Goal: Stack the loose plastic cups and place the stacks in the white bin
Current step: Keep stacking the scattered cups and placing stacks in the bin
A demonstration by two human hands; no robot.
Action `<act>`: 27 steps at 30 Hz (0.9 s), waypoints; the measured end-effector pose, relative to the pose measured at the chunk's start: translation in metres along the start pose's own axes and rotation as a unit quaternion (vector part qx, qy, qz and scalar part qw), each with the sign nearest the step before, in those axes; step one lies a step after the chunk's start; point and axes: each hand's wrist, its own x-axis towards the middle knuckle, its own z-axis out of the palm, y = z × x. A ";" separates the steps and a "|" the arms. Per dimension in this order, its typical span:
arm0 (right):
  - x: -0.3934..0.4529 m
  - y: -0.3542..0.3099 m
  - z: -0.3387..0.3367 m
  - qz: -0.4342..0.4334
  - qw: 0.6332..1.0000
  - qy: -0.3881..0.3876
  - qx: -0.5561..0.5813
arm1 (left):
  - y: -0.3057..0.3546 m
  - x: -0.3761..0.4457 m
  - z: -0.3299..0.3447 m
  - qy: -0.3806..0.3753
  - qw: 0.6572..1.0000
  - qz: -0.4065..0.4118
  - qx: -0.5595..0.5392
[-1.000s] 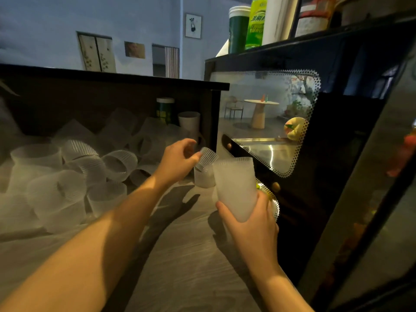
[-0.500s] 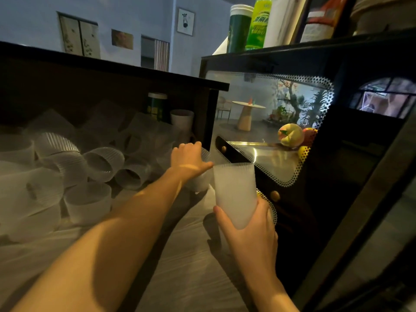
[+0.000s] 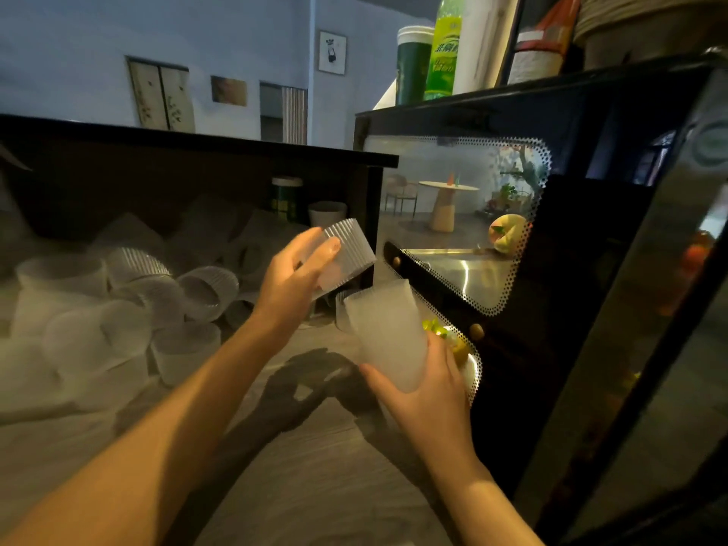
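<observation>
- Left hand (image 3: 293, 275) up above the worktop (image 3: 299, 474), fingers (image 3: 329, 246) curled round a ribbed clear cup (image 3: 344, 254), cup tilted with its mouth toward the upper right.
- Right hand (image 3: 427, 392) lower and just beside it, gripping a frosted stack of cups (image 3: 388, 334) from below, mouth up and leaning slightly left.
- Ribbed cup just above the stack's rim, apart from it, not yet nested.
- Heap of loose cups (image 3: 118, 305) lying on the left of the worktop against a dark back panel (image 3: 157, 179), many on their sides.
- Black glass-fronted cabinet (image 3: 551, 269) close on the right, green bottle (image 3: 443, 49) standing on top.
- No white bin in sight.
</observation>
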 end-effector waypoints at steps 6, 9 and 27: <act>-0.003 0.000 0.001 -0.041 0.999 -0.007 -0.019 | 0.012 -0.021 0.010 -0.057 0.992 0.046 0.102; -0.004 0.004 -0.001 -0.032 0.999 -0.001 0.018 | 0.006 -0.029 0.017 -0.103 0.975 0.062 0.187; 0.012 0.018 0.009 0.014 0.998 0.056 0.021 | -0.059 0.035 -0.036 0.008 0.785 0.054 0.617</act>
